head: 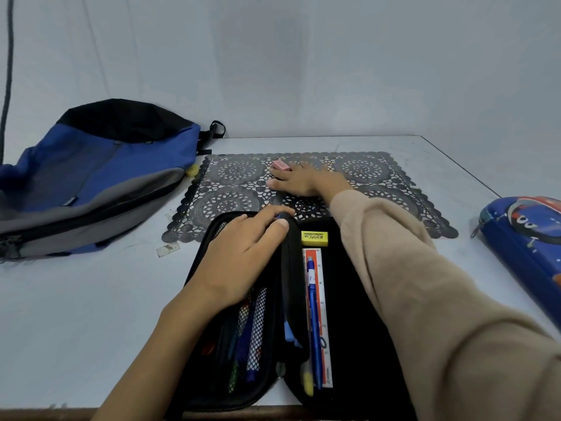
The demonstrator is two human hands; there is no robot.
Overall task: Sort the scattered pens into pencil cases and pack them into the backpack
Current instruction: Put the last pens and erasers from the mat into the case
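**Two pencil cases out, one open**

Black fabric zip case (352, 299) lies open flat. Its left mesh pocket (258, 314) holds several pens. The right half holds a yellow block eraser (314, 238), white plastic ruler (325, 299) and blue pen (314, 314).

Left hand (239, 256) rests on the mesh, thumb by a blue tip; can't tell if it's pinching. Right hand (303, 179), fingers straight, touches the pink eraser (280, 165) on the black lace mat (379, 177).

Blue hard-shell cartoon case (525, 238) sits closed, far right. Blue-grey fabric backpack (97, 177) lies left.
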